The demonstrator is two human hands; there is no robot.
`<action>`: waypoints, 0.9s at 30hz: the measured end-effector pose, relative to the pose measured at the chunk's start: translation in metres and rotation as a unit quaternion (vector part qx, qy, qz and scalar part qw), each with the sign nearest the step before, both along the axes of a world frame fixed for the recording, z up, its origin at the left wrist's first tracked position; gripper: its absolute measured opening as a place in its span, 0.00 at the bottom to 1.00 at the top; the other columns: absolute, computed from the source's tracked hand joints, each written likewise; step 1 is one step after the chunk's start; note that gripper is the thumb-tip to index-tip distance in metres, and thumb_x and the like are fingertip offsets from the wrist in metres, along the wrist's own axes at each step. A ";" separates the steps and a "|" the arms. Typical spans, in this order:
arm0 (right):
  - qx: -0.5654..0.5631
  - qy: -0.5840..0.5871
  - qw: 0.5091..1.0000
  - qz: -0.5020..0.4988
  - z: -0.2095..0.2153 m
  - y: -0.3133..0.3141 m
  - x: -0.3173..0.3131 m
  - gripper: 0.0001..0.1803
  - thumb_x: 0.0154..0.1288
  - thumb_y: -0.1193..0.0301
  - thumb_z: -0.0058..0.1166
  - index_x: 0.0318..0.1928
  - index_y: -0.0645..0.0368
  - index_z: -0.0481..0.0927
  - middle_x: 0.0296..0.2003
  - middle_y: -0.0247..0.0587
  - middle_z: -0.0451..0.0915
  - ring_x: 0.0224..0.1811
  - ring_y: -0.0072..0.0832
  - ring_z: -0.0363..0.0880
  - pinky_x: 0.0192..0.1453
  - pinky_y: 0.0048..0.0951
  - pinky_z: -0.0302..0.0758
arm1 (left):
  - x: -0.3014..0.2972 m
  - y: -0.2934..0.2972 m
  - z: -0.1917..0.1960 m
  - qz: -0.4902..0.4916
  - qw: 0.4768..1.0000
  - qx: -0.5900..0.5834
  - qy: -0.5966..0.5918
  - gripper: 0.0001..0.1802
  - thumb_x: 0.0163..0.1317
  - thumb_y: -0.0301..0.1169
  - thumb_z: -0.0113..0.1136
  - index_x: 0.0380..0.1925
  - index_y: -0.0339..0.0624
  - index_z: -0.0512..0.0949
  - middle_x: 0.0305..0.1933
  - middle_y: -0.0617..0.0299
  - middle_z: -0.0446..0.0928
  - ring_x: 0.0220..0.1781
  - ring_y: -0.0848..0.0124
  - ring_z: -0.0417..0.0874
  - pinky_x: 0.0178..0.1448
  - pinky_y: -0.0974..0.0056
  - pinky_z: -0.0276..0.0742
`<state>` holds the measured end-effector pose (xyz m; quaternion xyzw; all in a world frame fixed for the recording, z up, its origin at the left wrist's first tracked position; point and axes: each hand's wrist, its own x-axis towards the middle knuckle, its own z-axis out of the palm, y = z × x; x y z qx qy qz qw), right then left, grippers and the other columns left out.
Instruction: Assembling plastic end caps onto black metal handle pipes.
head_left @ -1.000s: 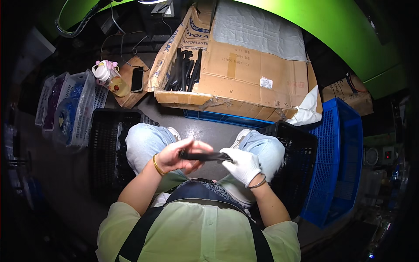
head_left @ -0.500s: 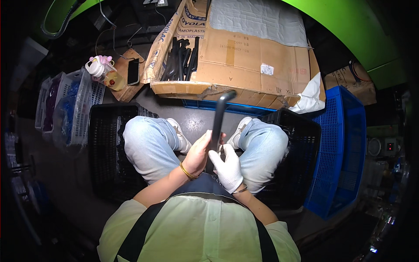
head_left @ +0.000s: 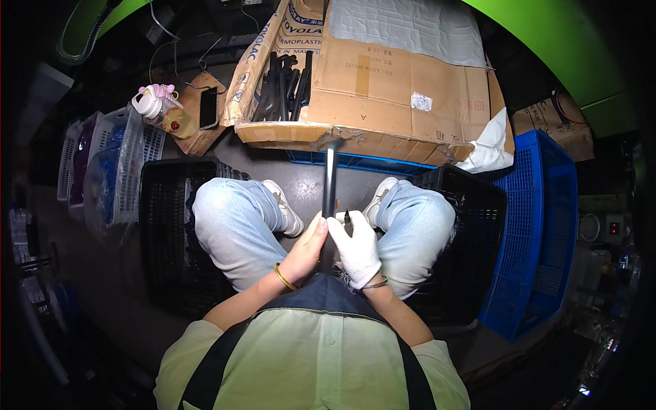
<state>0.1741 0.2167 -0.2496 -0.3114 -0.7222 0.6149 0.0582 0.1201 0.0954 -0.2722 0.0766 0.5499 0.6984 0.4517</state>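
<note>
Between my knees a black plastic tube (head_left: 329, 179) stands out from my hands, its far end near the front edge of the cardboard. My bare left hand (head_left: 308, 247), with a yellow bangle at the wrist, is closed around the tube from its left side. My right hand (head_left: 356, 247), in a white glove, is closed against the tube's right side. A small dark pointed tool (head_left: 348, 222) pokes up from the gloved fingers; its exact kind cannot be made out. The tube's lower part is partly hidden behind my hands.
Ahead, a cardboard-covered box (head_left: 383, 96) holds several black tubes (head_left: 281, 89) at its left. Black crates (head_left: 160, 232) flank my legs, and a blue crate (head_left: 523, 239) stands at right. A bottle (head_left: 164, 116) and a phone (head_left: 209, 108) lie on a board at left.
The tube has turned: its bent far end no longer shows leaning right, and it now looks straight. Both hands have shifted slightly down, and the dark tool in the glove shows more plainly.
</note>
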 end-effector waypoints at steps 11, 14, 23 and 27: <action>-0.085 -0.040 0.973 0.212 0.026 0.000 0.030 0.12 0.73 0.67 0.43 0.37 0.60 0.77 0.25 0.42 0.79 0.27 0.31 0.80 0.35 0.32 0.75 | -0.022 -0.004 0.008 0.074 0.981 0.106 -0.144 0.24 0.75 0.45 0.42 0.62 0.42 0.64 0.32 0.66 0.71 0.28 0.80 0.71 0.27 0.76 0.71; -0.042 -0.031 0.974 0.219 0.018 -0.007 0.029 0.11 0.73 0.67 0.44 0.39 0.60 0.77 0.30 0.47 0.82 0.33 0.41 0.83 0.39 0.37 0.77 | -0.021 -0.006 0.001 0.044 0.993 0.100 -0.052 0.29 0.75 0.45 0.41 0.68 0.38 0.60 0.33 0.65 0.71 0.29 0.80 0.70 0.32 0.76 0.69; -0.039 -0.028 0.976 0.214 0.020 -0.009 0.029 0.11 0.72 0.68 0.45 0.39 0.61 0.77 0.28 0.42 0.81 0.31 0.32 0.79 0.37 0.32 0.75 | -0.018 -0.003 0.010 0.044 0.995 0.083 -0.016 0.31 0.74 0.48 0.40 0.65 0.34 0.62 0.33 0.64 0.71 0.30 0.80 0.68 0.35 0.76 0.67; -0.060 -0.020 0.976 0.210 0.019 -0.008 0.030 0.12 0.73 0.68 0.44 0.37 0.63 0.77 0.25 0.36 0.77 0.24 0.20 0.73 0.32 0.26 0.72 | -0.018 -0.003 0.008 0.044 0.996 0.081 -0.013 0.31 0.75 0.48 0.40 0.66 0.33 0.62 0.33 0.64 0.71 0.30 0.80 0.68 0.34 0.76 0.66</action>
